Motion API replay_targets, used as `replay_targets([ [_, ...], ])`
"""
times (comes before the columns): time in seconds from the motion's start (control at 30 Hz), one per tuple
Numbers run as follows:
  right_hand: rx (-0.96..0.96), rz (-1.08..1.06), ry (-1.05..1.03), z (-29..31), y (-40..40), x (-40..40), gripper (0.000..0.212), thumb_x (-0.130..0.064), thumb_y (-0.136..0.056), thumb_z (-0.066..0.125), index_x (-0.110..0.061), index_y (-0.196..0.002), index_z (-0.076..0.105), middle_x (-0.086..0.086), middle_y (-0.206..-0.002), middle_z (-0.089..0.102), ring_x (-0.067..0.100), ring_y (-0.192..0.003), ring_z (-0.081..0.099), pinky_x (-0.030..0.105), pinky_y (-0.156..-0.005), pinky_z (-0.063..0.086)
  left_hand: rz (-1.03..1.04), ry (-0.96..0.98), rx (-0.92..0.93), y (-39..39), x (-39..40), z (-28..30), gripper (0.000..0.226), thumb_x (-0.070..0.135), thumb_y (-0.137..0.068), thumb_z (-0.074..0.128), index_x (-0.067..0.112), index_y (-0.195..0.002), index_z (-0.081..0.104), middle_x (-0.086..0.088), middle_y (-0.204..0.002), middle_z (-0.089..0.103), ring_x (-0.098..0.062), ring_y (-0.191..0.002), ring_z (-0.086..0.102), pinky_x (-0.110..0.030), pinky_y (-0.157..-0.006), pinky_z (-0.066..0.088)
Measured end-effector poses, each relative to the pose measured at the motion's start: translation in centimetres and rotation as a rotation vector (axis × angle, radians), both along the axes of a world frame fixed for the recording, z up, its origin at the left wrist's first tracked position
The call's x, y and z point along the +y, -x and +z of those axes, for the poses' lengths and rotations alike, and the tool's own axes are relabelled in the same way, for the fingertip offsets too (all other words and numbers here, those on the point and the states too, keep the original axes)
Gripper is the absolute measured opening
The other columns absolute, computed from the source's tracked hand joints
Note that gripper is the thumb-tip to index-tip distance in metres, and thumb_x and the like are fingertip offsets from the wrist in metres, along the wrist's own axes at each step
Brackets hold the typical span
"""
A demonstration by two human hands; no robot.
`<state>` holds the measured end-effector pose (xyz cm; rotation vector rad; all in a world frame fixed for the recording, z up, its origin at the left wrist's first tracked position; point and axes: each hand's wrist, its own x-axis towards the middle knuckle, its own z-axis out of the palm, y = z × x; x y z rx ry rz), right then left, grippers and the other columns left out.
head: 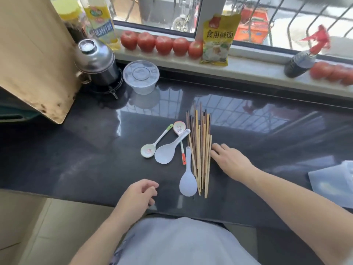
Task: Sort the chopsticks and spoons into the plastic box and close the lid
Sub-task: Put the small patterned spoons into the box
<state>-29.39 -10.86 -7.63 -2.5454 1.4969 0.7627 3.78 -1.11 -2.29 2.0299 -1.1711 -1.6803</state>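
Chopsticks bundled mid-counter, spoons just left | my right hand, fingers straight, touches their right edge | left hand loosely curled, empty, nearer me | box far right | risk: a nudge could scatter sticks into spoons.

Both hands empty: left hand loosely curled, right hand flat, fingers extended.
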Motion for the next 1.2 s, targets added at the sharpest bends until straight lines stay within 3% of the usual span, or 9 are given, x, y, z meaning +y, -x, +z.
replay_targets([
  [0.13,-0.015,0.074,-0.009,-0.2,-0.4,0.2,0.069,-0.007,-0.078,0.071,-0.013,-0.14,0.041,0.009,-0.145,0.038,0.025,-0.105,0.052,0.036,-0.076,0.056,0.021,-0.031,0.037,0.1,1.8,0.2,0.023,0.017,-0.097,0.054,0.031,-0.099,0.072,0.005,-0.087,0.073,-0.004,-0.066,0.065,-0.024,-0.068,0.053],
  [0.27,-0.085,0.014,0.014,-0.6,-0.6,0.5,0.059,-0.009,-0.084,0.068,-0.016,-0.137,0.043,0.005,-0.136,0.045,0.023,-0.104,0.053,0.036,-0.077,0.056,-0.104,0.026,-0.062,0.8,0.0,-0.4,0.023,0.019,-0.099,0.051,0.032,-0.099,0.07,0.007,-0.091,0.072,-0.008,-0.074,0.065,-0.021,-0.064,0.051],
  [0.47,-0.314,-0.341,-0.002,-0.5,-1.9,2.1,0.06,-0.01,-0.093,0.061,-0.022,-0.147,0.037,-0.002,-0.149,0.041,0.021,-0.121,0.054,0.035,-0.094,0.055,-0.356,0.442,-0.67,3.2,-12.6,-5.0,0.021,0.027,-0.103,0.048,0.016,-0.115,0.061,-0.008,-0.113,0.062,-0.03,-0.105,0.057,-0.039,-0.081,0.046],
  [0.63,-0.487,-0.627,0.039,1.5,-4.5,3.1,0.051,-0.017,-0.1,0.058,-0.019,-0.148,0.042,-0.001,-0.145,0.044,0.018,-0.119,0.055,0.029,-0.099,0.052,-0.666,0.325,-0.813,3.6,-18.0,-7.6,0.03,0.039,-0.103,0.049,0.012,-0.116,0.053,-0.01,-0.118,0.059,-0.031,-0.11,0.053,-0.04,-0.08,0.043],
  [0.73,-0.533,-0.739,0.079,1.8,-6.2,3.5,0.045,-0.013,-0.098,0.061,-0.019,-0.141,0.048,-0.002,-0.132,0.048,0.015,-0.108,0.054,0.028,-0.092,0.055,-0.736,0.333,-0.785,3.2,-19.0,-7.4,0.016,0.026,-0.105,0.045,0.011,-0.106,0.047,-0.013,-0.115,0.06,-0.031,-0.092,0.052,-0.04,-0.072,0.041],
  [0.87,-0.635,-0.895,0.038,1.7,-8.5,3.7,0.024,-0.016,-0.1,0.054,-0.024,-0.122,0.06,-0.006,-0.115,0.057,0.013,-0.098,0.057,0.031,-0.088,0.056,-0.548,0.307,-0.66,0.6,-18.9,-4.9,0.014,0.019,-0.104,0.039,0.01,-0.093,0.042,-0.014,-0.097,0.065,-0.035,-0.078,0.055,-0.044,-0.069,0.047],
  [1.0,-0.854,-1.042,-0.197,2.3,-11.4,3.1,0.019,-0.02,-0.099,0.049,-0.027,-0.106,0.066,-0.01,-0.093,0.065,0.012,-0.087,0.064,0.032,-0.081,0.056,-0.361,0.533,-0.466,-3.5,-14.6,0.7,0.013,0.027,-0.104,0.046,0.028,-0.096,0.057,0.011,-0.086,0.069,-0.014,-0.083,0.057,-0.036,-0.07,0.047],
  [1.13,-0.676,-0.916,-0.15,1.9,-13.1,0.8,0.021,-0.017,-0.101,0.044,-0.023,-0.109,0.063,-0.007,-0.099,0.062,0.018,-0.087,0.06,0.034,-0.073,0.048,-0.13,0.55,-0.215,-6.5,-9.4,4.5,0.019,0.019,-0.102,0.057,0.032,-0.096,0.069,0.013,-0.084,0.063,-0.011,-0.067,0.054,-0.017,-0.062,0.042],
  [1.2,-0.572,-0.899,-0.109,1.2,-13.6,-1.2,0.016,-0.016,-0.099,0.046,-0.016,-0.104,0.061,0.0,-0.097,0.063,0.022,-0.084,0.06,0.04,-0.075,0.054,-0.09,0.594,-0.294,-8.0,-7.7,4.3,0.016,0.025,-0.102,0.057,0.032,-0.098,0.071,0.007,-0.09,0.054,-0.015,-0.072,0.056,-0.027,-0.069,0.049],
])
